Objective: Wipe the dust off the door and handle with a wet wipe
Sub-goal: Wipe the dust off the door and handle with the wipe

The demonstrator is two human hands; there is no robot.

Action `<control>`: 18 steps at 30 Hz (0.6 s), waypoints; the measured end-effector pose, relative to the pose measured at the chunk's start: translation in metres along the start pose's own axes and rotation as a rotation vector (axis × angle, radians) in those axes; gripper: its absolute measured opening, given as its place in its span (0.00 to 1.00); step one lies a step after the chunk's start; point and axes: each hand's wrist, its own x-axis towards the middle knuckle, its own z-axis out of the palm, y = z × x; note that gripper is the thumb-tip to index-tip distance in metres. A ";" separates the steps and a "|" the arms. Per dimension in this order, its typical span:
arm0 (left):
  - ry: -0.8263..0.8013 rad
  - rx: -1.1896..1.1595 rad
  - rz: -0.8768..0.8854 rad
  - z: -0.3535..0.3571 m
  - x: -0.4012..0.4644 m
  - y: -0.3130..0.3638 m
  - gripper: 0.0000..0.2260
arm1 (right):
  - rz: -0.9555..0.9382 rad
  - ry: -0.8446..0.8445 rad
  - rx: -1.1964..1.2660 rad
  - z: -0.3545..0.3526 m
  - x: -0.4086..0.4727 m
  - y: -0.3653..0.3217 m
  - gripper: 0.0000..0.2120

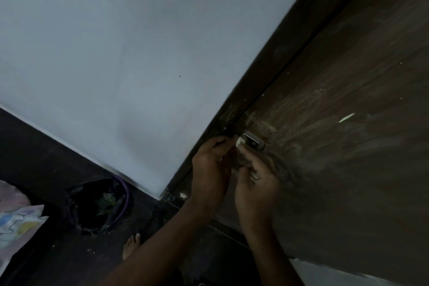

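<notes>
We see a dark brown door (348, 111) with a faint wood grain, smeared with pale dusty streaks and specks, and a darker brown frame (267, 72) running beside it. Next to that we see a plain wall (116, 53) in pale bluish grey, and a silver metal latch (251, 142) with a scrap of white wipe (239, 143) against it. At the lower left we find a purple cord (124, 195) on a near-black floor (69, 258) and a pale cloth (18, 223) patterned with blue and yellow patches edged by dark wavy lines.
</notes>
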 end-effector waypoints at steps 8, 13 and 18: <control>0.220 -0.088 -0.112 0.021 -0.008 -0.022 0.09 | -0.058 0.057 0.094 0.001 -0.012 0.009 0.17; 0.229 -0.092 -0.057 0.019 -0.004 -0.027 0.10 | -0.056 0.082 0.091 -0.002 -0.016 0.021 0.15; 0.252 -0.129 -0.077 0.021 0.006 -0.025 0.10 | -0.070 0.104 0.066 -0.001 -0.015 0.028 0.14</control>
